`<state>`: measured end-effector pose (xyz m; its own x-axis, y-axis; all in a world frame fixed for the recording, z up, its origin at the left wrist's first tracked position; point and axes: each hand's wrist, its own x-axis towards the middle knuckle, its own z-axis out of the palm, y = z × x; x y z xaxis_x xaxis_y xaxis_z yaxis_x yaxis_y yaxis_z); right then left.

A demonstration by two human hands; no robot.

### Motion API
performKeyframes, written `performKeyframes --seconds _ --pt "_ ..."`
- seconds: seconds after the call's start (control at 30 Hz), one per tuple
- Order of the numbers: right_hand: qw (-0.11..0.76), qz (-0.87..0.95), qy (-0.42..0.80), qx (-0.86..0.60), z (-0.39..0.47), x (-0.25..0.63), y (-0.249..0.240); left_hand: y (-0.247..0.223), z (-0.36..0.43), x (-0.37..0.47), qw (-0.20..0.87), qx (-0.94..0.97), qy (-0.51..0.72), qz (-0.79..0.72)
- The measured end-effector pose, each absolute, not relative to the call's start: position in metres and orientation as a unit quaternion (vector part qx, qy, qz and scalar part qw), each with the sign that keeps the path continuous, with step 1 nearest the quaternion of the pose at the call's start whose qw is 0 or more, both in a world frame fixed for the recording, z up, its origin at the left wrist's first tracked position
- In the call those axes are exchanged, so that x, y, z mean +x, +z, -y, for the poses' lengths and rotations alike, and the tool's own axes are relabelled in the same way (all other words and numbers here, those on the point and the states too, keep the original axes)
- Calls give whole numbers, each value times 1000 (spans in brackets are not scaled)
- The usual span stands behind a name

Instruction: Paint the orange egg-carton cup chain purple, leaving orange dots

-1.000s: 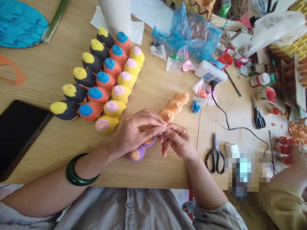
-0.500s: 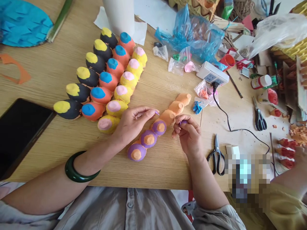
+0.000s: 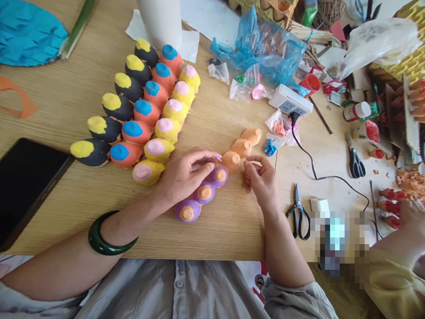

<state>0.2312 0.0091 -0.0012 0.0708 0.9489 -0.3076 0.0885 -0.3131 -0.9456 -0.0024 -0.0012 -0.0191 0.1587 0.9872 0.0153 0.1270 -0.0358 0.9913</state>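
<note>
A small purple piece (image 3: 218, 158) is held at the fingertips of the left hand (image 3: 187, 177), whose thumb and fingers are drawn nearly together. The right hand (image 3: 264, 179) is half closed, with fingers curled and thumb near the forefinger; whether anything is gripped in it cannot be told. Between the hands, a row of six mounds (image 3: 220, 176) is laid on the worktop (image 3: 232, 239), the nearer three coloured purple around orange tops. Beyond the left hand, three finished-looking rows (image 3: 156, 95) are set side by side; scissors (image 3: 299, 204) are placed right of the right hand.
</note>
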Motion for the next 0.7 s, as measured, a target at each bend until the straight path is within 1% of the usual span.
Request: performKeyframes --seconds 0.13,0.27,0.43,0.6,0.7 --pt "382 455 534 -602 -6 230 -9 -17 1 -1 554 535 430 -471" --pt "405 441 553 -579 -4 225 -10 -12 0 1 616 484 439 -439" --pt "415 368 638 -533 -6 225 -4 -8 0 1 581 520 471 -413" --pt "366 284 770 -439 -9 230 2 -8 2 1 560 534 512 -373" --pt "363 250 808 -390 -11 229 1 -8 5 3 544 554 516 -362"
